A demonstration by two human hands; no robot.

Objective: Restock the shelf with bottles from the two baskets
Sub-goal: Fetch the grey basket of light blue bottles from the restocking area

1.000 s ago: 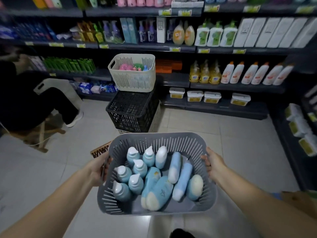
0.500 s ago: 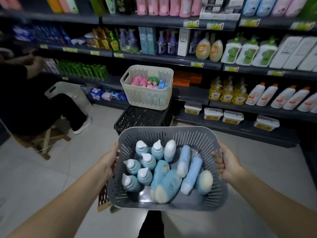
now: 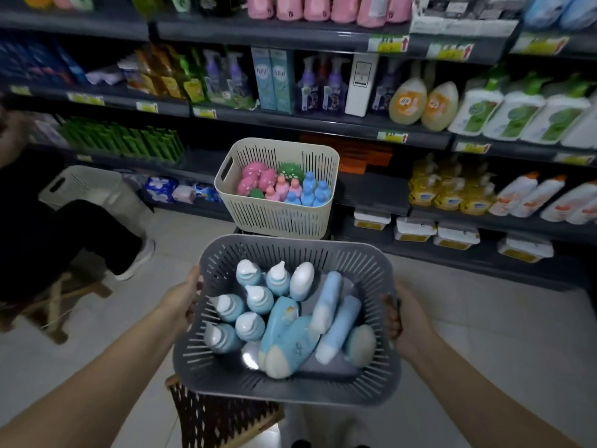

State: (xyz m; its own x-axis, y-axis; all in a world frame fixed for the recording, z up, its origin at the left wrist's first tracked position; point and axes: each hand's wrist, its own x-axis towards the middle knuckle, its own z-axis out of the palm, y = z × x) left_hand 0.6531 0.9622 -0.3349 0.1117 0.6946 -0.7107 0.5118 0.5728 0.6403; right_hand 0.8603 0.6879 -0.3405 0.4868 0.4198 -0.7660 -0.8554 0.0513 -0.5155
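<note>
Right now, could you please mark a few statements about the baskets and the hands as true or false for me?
1. The left hand and right hand each grip a side of the grey basket. True.
2. The grey basket holds pink bottles. False: it holds blue and white bottles.
3. The cream basket stands beyond the grey basket, before the shelves. True.
4. The cream basket is empty. False: it holds pink, green and blue bottles.
</note>
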